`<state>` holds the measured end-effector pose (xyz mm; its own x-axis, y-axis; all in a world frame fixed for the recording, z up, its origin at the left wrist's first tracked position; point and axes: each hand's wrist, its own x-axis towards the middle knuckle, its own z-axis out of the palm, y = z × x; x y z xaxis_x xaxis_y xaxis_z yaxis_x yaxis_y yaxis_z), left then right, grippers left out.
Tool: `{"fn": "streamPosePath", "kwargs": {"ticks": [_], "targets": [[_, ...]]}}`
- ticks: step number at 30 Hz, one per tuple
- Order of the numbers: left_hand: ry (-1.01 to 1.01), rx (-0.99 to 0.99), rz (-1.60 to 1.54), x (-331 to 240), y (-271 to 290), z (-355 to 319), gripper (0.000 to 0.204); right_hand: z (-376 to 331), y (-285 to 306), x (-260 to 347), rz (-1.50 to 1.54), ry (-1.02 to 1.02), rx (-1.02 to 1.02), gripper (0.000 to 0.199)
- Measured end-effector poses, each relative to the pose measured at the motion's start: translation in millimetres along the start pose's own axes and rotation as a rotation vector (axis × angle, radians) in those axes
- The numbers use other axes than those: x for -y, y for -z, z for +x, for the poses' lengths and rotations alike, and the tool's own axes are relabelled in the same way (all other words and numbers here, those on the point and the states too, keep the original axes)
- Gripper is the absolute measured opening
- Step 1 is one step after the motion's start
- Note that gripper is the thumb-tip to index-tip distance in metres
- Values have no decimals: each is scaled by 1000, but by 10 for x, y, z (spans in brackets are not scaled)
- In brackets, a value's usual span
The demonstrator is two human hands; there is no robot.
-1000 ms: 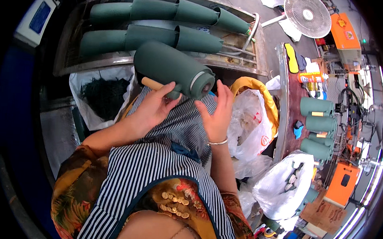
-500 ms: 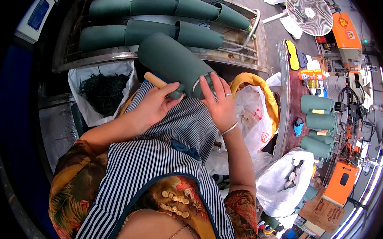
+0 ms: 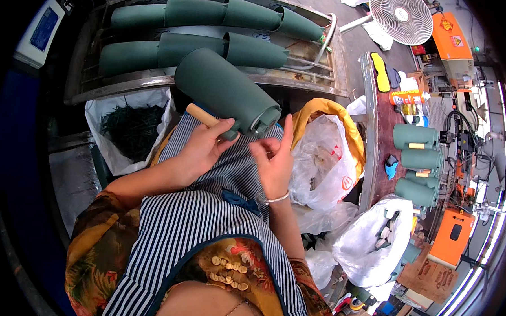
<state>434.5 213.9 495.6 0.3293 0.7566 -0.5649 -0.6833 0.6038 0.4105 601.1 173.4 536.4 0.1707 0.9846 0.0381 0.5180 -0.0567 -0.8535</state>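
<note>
My left hand (image 3: pixel 204 147) is closed around the green lower end of a light wooden handle (image 3: pixel 203 116). The handle belongs to a dark green jug body (image 3: pixel 225 89), which lies tilted above my lap with its narrower end toward the right. At that end shows a rim with a small fitting (image 3: pixel 262 124). Just below and right of the rim is my right hand (image 3: pixel 275 162), apart from the jug. Its index finger points up while the thumb and other fingers curl together. Whatever they pinch, if anything, is too small to make out.
Beyond the jug, a metal-framed rack (image 3: pixel 211 80) carries two rows of green jug bodies (image 3: pixel 194 13). A white sack (image 3: pixel 170 112) of dark green scraps stands left, a yellow-rimmed bag (image 3: pixel 358 145) right. Handled green jugs (image 3: pixel 415 137) stand on the bench (image 3: pixel 383 169) near a fan (image 3: pixel 400 17).
My right hand has come off the jug's narrow end and moved down, its fingers curling in. The rim and its fitting now show. My left hand keeps its grip on the handle.
</note>
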Motion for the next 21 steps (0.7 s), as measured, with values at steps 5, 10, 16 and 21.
{"fn": "streamPosePath", "kwargs": {"ticks": [5,10,16,21], "targets": [[-5,-9,35,31,-16,-75,16,391,44,-37,-178,-6,-255,56],[25,8,-26,16,-11,-55,16,304,-70,-1008,-173,43,-140,31],[-55,90,4,210,145,-8,13,-143,-335,-700,-146,-93,18,49],[7,1,147,380,401,88,13,-212,-551,-561,919,-970,291,63]]}}
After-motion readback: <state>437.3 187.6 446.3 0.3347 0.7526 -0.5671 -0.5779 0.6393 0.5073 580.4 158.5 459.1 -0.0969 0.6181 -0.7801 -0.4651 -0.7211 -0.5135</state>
